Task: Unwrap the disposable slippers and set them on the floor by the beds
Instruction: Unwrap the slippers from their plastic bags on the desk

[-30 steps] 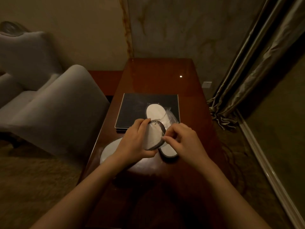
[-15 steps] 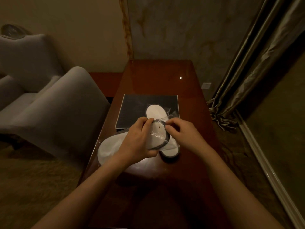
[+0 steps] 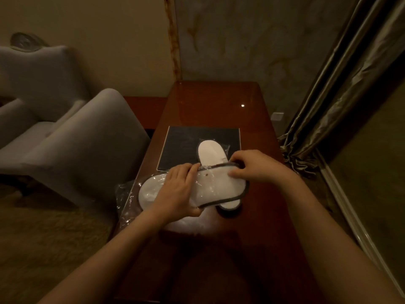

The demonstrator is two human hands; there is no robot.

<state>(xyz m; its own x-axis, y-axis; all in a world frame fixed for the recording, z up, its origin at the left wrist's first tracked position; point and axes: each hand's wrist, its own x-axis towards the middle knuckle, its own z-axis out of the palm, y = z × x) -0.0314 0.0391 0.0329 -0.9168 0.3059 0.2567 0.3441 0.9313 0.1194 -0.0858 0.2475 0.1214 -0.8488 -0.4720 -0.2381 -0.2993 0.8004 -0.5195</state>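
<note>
lower slipper point(image 3: 210, 153) half hidden under held slipper point(image 3: 219, 185); armchair point(image 3: 76, 139) cropped left

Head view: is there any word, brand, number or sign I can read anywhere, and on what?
None can be read.
The held slipper, the second slipper, the wrap and the dark pad show no print.
The small brown speck on the held slipper is a mark, not a letter.

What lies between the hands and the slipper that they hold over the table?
A clear plastic wrap covers the held slipper; the left hand grips it through the film. The right hand pinches the dark-trimmed end, film or fabric I cannot tell.
</note>
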